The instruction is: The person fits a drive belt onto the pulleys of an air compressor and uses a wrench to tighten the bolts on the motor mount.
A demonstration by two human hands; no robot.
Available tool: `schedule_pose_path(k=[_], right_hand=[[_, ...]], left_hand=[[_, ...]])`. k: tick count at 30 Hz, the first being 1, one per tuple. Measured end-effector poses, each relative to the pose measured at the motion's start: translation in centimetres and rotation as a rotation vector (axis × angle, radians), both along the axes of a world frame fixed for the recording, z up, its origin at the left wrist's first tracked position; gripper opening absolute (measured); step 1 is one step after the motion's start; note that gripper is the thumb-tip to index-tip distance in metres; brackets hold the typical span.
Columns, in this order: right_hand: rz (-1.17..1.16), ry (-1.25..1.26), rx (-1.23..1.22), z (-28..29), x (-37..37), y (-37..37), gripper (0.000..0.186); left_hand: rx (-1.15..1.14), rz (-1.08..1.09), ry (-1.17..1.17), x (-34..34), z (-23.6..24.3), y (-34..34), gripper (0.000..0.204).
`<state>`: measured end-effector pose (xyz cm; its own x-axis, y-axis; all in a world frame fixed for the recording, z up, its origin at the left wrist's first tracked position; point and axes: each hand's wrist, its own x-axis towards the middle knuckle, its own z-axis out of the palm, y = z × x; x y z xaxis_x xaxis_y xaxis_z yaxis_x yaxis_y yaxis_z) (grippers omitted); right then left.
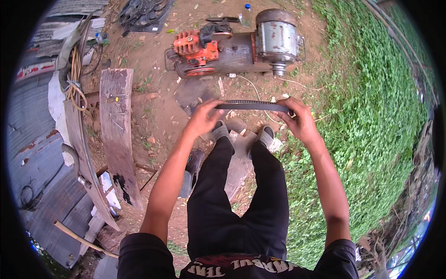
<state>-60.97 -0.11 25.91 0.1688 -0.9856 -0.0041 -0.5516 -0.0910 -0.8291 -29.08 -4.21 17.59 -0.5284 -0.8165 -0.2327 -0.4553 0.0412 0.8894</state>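
While my left grip [204,118] and right grip [301,119] pinched opposite ends of the black belt [251,106] above the dirt ground [153,51], left of its leafy edge [367,116], it was in hand but off the red pulley [200,71] of the compressor [238,43], any fitting apparently undone.

One wide view from the person's head, facing down.
The left one of two head cameras looks over the shirt [197,269] and along the legs [209,195] to the ground [155,56]; the view is upright. Left hand [203,118] and right hand [302,121] are quite near, just above the middle, while the compressor [237,49] is farther, toward the upper edge. Through the fisheye lens, the plank [116,149] appears bent.
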Motion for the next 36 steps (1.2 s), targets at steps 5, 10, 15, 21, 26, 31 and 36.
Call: schedule_pose_path(k=[5, 10, 15, 21, 26, 31, 36], right_hand=[[0.118, 0.29, 0.181, -6.3, -3.6, -2.9, 0.016], [-0.035, 0.223, 0.093, -10.1, -5.4, -4.9, 0.022], [-0.081, 0.249, -0.223, -15.0, -3.5, -4.9, 0.024], [-0.088, 0.171, -0.514, -18.6, 1.5, -5.4, 0.027], [-0.09, 0.178, -0.706, -18.8, 2.0, -6.2, 0.026], [-0.052, 0.216, -0.776, -19.9, 1.8, -6.8, 0.027], [-0.094, 0.225, -0.787, -19.8, 1.3, -7.4, 0.026]], left_hand=[[-0.407, 0.167, -0.233, 7.4, -2.0, -3.6, 0.026], [-0.469, 0.18, -0.305, 9.8, -4.6, -6.7, 0.025], [-0.67, 0.329, -0.211, 10.6, -10.0, -9.0, 0.025], [-0.794, 0.51, -0.187, 13.4, -17.4, -10.4, 0.024], [-0.923, 0.441, -0.129, 14.6, -21.3, -11.3, 0.028], [-0.86, 0.399, -0.09, 15.0, -23.5, -11.8, 0.033], [-0.714, 0.369, -0.024, 14.2, -23.4, -12.3, 0.029]])
